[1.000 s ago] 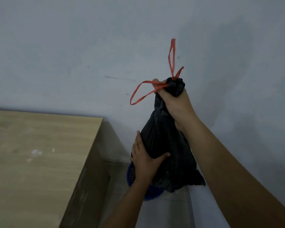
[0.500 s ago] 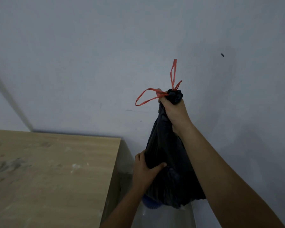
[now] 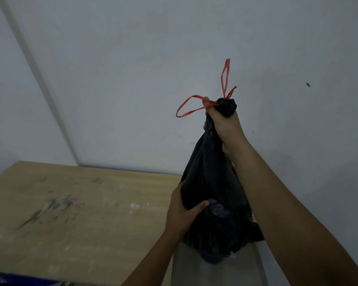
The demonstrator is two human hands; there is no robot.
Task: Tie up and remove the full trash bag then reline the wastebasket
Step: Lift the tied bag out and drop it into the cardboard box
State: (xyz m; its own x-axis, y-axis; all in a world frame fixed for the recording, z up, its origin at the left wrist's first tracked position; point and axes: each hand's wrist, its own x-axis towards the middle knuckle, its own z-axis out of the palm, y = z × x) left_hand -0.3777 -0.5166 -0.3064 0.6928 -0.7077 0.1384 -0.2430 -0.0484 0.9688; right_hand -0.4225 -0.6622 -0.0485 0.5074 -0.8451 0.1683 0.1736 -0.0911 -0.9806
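A full black trash bag (image 3: pixel 211 182) hangs in the air in front of the wall. Its neck is tied with a red drawstring (image 3: pixel 194 104) whose loops stick out to the left and upward. My right hand (image 3: pixel 225 124) grips the gathered neck just under the knot. My left hand (image 3: pixel 184 211) holds the bag's lower left side, thumb pressed across the front. A sliver of the blue wastebasket (image 3: pixel 212 260) shows under the bag; the rest of it is hidden.
A worn wooden tabletop (image 3: pixel 70 213) fills the lower left, its right edge close to the bag. A pale wall (image 3: pixel 132 79) stands behind. A strip of grey floor (image 3: pixel 215 273) runs between the table and the wall on the right.
The bag has risen clear of the wastebasket with both hands still on it. The view has tilted up and left, so more tabletop shows and the basket is nearly hidden.
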